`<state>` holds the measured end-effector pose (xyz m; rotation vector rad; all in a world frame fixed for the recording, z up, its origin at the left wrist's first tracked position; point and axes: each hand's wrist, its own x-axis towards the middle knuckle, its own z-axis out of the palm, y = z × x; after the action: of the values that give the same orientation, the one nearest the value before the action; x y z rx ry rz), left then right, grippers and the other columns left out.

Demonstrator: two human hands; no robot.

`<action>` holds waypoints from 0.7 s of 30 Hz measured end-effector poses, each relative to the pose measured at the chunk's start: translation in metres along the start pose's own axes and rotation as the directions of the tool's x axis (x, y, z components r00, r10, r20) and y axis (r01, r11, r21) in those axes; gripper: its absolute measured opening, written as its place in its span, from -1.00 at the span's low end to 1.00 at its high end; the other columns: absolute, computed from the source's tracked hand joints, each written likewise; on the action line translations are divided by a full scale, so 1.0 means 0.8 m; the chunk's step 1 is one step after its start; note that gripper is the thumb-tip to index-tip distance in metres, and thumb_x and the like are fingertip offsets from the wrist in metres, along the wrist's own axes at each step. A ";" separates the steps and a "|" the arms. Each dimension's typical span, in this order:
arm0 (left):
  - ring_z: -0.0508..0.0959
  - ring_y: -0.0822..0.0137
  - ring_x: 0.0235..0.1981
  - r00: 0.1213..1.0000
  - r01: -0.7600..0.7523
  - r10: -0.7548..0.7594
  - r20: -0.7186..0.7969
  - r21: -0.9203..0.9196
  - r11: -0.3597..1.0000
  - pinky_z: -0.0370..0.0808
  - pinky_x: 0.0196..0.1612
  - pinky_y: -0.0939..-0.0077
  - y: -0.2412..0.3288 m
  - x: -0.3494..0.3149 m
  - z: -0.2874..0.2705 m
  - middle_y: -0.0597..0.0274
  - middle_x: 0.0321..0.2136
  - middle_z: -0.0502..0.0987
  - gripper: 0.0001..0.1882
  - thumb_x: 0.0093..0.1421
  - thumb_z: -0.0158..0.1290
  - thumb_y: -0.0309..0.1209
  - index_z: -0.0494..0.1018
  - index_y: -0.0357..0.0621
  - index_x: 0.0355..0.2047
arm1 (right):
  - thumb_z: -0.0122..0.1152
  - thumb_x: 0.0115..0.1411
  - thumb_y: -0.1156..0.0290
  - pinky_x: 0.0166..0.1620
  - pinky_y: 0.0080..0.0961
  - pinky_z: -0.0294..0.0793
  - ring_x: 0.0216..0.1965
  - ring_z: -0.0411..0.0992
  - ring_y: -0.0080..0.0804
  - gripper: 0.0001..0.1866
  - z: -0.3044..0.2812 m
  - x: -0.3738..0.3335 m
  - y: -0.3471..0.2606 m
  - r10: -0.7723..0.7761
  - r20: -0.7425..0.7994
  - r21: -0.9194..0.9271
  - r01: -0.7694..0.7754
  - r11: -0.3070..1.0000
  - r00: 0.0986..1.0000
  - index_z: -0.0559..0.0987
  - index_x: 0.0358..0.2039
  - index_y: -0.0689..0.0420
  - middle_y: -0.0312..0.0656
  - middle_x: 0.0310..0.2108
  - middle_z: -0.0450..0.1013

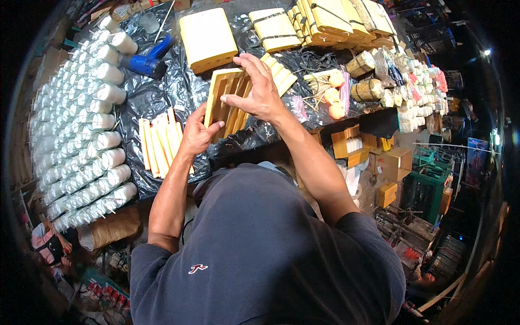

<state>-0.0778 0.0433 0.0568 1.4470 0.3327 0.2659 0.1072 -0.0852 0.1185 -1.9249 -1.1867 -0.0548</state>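
Note:
A yellow block with long grooves (229, 92), which looks like half of a stick mould, stands tilted on its edge near the front of the table. My left hand (198, 132) is closed on its lower left edge, thumb toward the grooved face. At its upper right side my right hand (259, 89) has its fingers spread and its thumb stretched across the face; whether it touches cannot be told. Several yellow-orange sticks (161, 142), like slim candles, lie left of my left hand. Behind my right hand sits a pale yellow ridged piece (281, 75), partly hidden.
Black plastic sheeting (140, 100) covers the table. Rows of white cylinders with wicks (111, 93) fill its left side, beside a blue heat-gun-shaped tool (145, 65). A yellow block stack (208, 35) and strapped blocks (275, 30) stand behind. Wrapped bundles (367, 89) lie right.

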 end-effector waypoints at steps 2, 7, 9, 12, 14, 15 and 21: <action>0.62 0.36 0.05 0.996 0.086 -0.086 -0.001 -0.104 0.991 0.52 0.19 0.41 0.009 -0.005 0.004 0.14 0.07 0.63 -0.41 0.23 0.18 -0.67 0.39 -0.31 0.28 | 0.60 0.00 0.09 0.40 -0.11 0.27 0.29 0.39 0.00 -0.27 -0.004 -0.008 0.012 -0.015 0.025 0.078 0.013 0.997 1.000 0.62 0.12 0.24 0.07 0.14 0.54; 0.62 0.34 0.09 0.976 0.201 -0.182 0.116 -0.191 0.961 0.51 0.23 0.39 0.016 -0.015 0.007 0.10 0.10 0.62 -0.39 0.21 0.19 -0.69 0.37 -0.33 0.30 | 0.41 0.28 0.16 0.03 -0.41 0.61 -0.10 0.63 -0.35 -0.54 -0.019 0.026 0.018 0.221 0.360 0.313 -0.341 0.886 0.906 0.70 0.04 0.25 -0.02 -0.09 0.68; 0.62 0.35 0.09 0.971 0.233 -0.211 0.113 -0.242 0.942 0.51 0.23 0.38 0.023 -0.018 0.018 0.11 0.10 0.62 -0.39 0.21 0.19 -0.69 0.38 -0.33 0.29 | 0.38 0.26 0.20 -0.19 -0.49 0.60 -0.32 0.59 -0.54 -0.58 -0.028 0.041 0.021 0.270 0.504 0.323 -0.469 0.822 0.820 0.72 0.01 0.25 -0.11 -0.31 0.71; 0.61 0.36 0.09 0.979 0.190 -0.165 0.116 -0.247 0.950 0.51 0.23 0.38 0.026 -0.015 0.024 0.13 0.11 0.62 -0.39 0.22 0.19 -0.67 0.38 -0.31 0.30 | 0.38 0.29 0.21 -0.26 -0.54 0.57 -0.38 0.55 -0.60 -0.57 -0.040 0.046 0.028 0.173 0.524 0.379 -0.409 0.830 0.834 0.70 0.06 0.23 -0.18 -0.35 0.70; 0.61 0.36 0.09 0.981 0.177 -0.153 0.118 -0.234 0.956 0.51 0.22 0.39 0.025 -0.013 0.026 0.13 0.11 0.62 -0.40 0.23 0.18 -0.66 0.39 -0.31 0.30 | 0.39 0.29 0.22 -0.27 -0.56 0.57 -0.39 0.54 -0.62 -0.56 -0.043 0.047 0.030 0.193 0.540 0.380 -0.442 0.813 0.819 0.70 0.08 0.21 -0.20 -0.35 0.69; 0.62 0.36 0.09 0.981 0.179 -0.155 0.113 -0.245 0.953 0.52 0.22 0.39 0.026 -0.011 0.029 0.13 0.11 0.62 -0.40 0.23 0.18 -0.66 0.39 -0.31 0.30 | 0.39 0.28 0.22 -0.27 -0.56 0.57 -0.39 0.54 -0.63 -0.57 -0.041 0.047 0.035 0.206 0.540 0.374 -0.452 0.810 0.816 0.71 0.07 0.21 -0.20 -0.35 0.70; 0.63 0.35 0.07 0.975 0.217 -0.198 0.098 -0.246 0.945 0.54 0.20 0.39 0.019 -0.007 0.032 0.11 0.09 0.63 -0.40 0.22 0.19 -0.65 0.38 -0.32 0.29 | 0.42 0.26 0.24 -0.27 -0.58 0.57 -0.38 0.55 -0.63 -0.61 -0.032 0.048 0.049 0.262 0.556 0.341 -0.504 0.794 0.789 0.74 0.01 0.21 -0.19 -0.34 0.70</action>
<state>-0.0728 0.0192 0.0749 1.1538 0.3749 0.0810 0.1668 -0.0822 0.1267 -1.7327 -0.9426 0.9240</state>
